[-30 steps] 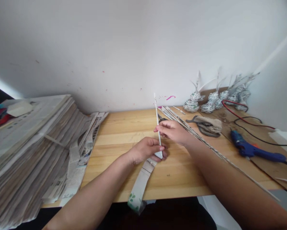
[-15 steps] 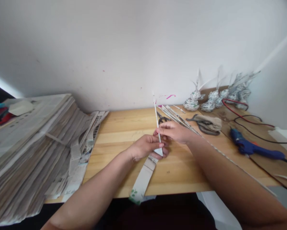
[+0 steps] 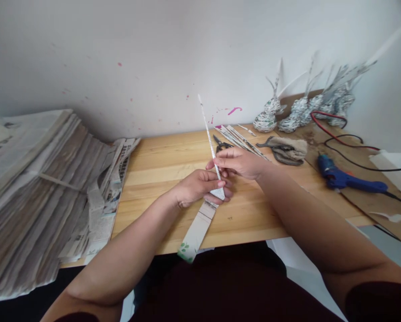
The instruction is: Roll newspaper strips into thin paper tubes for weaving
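Observation:
A paper strip (image 3: 196,230) with green leaf marks slants down toward the wooden table's front edge, its upper end wrapped into a thin, pointed paper tube (image 3: 207,127) that rises toward the wall. My left hand (image 3: 200,188) pinches the lower part of the tube, where the strip widens out. Higher up, my right hand (image 3: 238,163) has thumb and fingers closed round the tube. Some of its fingertips are hidden behind the paper.
Stacked newspapers (image 3: 52,192) fill the left side. Behind my right hand lie black scissors (image 3: 220,144) and thin paper rods (image 3: 242,141). Further right are a grey cloth (image 3: 287,150), a blue glue gun (image 3: 351,179) with cables and woven paper figures (image 3: 267,116).
The view has tilted down and shifted, so the scene sits higher in the picture. The tube leans more to the left, with both hands still on it.

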Tool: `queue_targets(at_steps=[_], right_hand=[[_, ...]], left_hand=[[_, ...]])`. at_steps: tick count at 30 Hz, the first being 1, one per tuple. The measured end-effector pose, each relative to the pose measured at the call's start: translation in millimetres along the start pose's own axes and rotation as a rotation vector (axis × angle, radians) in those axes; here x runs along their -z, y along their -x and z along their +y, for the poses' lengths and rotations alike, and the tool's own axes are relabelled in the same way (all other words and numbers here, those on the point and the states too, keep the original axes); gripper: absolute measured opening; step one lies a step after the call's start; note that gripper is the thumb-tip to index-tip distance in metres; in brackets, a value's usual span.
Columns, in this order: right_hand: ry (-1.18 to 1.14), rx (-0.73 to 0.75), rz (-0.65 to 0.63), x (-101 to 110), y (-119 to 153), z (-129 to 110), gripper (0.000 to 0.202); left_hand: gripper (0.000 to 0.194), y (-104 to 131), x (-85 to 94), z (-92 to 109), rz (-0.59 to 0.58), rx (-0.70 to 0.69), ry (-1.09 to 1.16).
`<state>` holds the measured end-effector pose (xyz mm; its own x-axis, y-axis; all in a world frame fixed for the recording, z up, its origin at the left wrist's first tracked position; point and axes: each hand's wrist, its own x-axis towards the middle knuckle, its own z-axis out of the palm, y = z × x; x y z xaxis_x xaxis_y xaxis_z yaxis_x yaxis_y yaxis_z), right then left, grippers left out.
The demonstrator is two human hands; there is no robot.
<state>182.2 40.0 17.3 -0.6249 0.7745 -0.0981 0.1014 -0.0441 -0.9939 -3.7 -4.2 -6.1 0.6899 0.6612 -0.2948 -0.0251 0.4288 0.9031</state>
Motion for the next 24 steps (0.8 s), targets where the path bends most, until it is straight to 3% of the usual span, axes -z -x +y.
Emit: queue_targets(at_steps=[2,12,20,22,24], right_hand=[[-0.054,-0.024,-0.026,3,0,1,0.034],[-0.108,-0.003,0.101,-3,-5,-1,0.036],[0.177,0.196,0.408,-12,-6,2,0.038],[0.119,0.172,0.347,-11,-4,0,0.038],[0.027,0.096,0.194,-8,-2,-3,0.038]], left_hand=[[0.038,0,0.0,0,-0.002,0.005,0.019],[0.036,0,-4.7,3,0.052,0.012,0.015],[0.035,0,-5.6,4,0.090,0.010,-0.012],[0.036,1,-4.4,4,0.090,0.003,-0.008],[0.036,1,-3.3,5,0.079,0.005,-0.003]])
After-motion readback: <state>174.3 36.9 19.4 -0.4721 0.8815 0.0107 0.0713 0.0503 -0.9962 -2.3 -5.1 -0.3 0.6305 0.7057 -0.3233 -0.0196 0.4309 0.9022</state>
